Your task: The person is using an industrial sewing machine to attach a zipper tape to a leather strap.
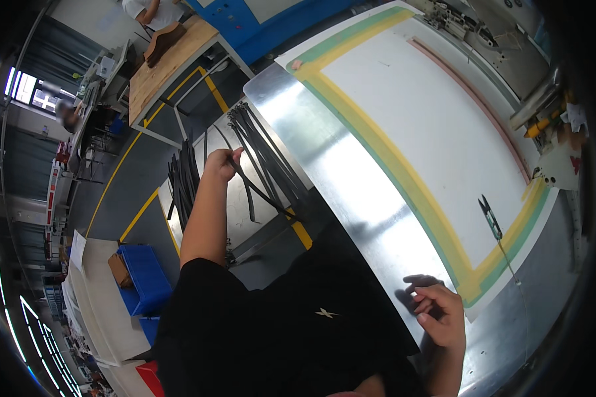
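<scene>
My left hand reaches out over a low metal cart and is closed on a black strap, whose free length hangs toward me. A row of black straps lies along the cart's left side, and another bundle with small rings or buckles at the far ends lies to its right. My right hand hovers over or rests at the near edge of the shiny metal table. Its fingers are loosely bent and apart, with nothing visible in them. Thread snips on a cord lie on the white work surface.
Green and yellow tape borders the white surface, and a pinkish strip curves along its far side. Sewing machinery stands at the upper right. Beyond the cart, a person works at a wooden table. A blue bin stands left.
</scene>
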Available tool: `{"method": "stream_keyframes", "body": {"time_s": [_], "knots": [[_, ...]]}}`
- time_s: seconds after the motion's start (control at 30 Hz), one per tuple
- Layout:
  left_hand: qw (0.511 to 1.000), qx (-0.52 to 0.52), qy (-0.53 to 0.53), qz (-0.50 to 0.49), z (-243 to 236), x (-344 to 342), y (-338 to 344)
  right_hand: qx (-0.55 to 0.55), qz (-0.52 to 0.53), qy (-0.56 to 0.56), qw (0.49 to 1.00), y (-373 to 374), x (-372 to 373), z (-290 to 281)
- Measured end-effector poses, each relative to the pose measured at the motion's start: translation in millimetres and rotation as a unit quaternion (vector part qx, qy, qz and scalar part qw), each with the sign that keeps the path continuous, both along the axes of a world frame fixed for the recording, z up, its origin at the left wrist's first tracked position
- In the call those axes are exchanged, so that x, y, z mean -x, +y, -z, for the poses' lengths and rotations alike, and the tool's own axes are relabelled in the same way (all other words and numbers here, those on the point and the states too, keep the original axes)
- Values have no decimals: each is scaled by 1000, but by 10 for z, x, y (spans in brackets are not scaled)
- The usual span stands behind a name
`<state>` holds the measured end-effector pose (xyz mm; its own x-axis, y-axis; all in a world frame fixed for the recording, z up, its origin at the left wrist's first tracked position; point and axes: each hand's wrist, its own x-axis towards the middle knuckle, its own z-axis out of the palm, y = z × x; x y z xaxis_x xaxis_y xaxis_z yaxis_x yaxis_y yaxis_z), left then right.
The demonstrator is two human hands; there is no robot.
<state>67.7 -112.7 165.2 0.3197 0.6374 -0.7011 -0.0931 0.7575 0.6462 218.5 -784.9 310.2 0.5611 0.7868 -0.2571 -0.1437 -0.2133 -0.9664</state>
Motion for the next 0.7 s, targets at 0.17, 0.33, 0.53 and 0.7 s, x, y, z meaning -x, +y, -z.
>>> {"method": "stream_keyframes", "body": {"time_s": [0.17, 0.33, 0.53, 0.7], "knots": [[993, -50, -32, 98, -129, -179, 489, 4, 10, 12, 1000, -6, -31, 27], [982, -40, 143, 117, -88, -347, 538, -6, 27, 32, 999, -29, -41, 51], [950, 18, 263, 168, 1072, -234, 160, 4, 32, 48, 998, -9, -102, 66], [977, -45, 191, 83, 1219, -489, 303, 1, 30, 56, 998, -26, -122, 64]]}}
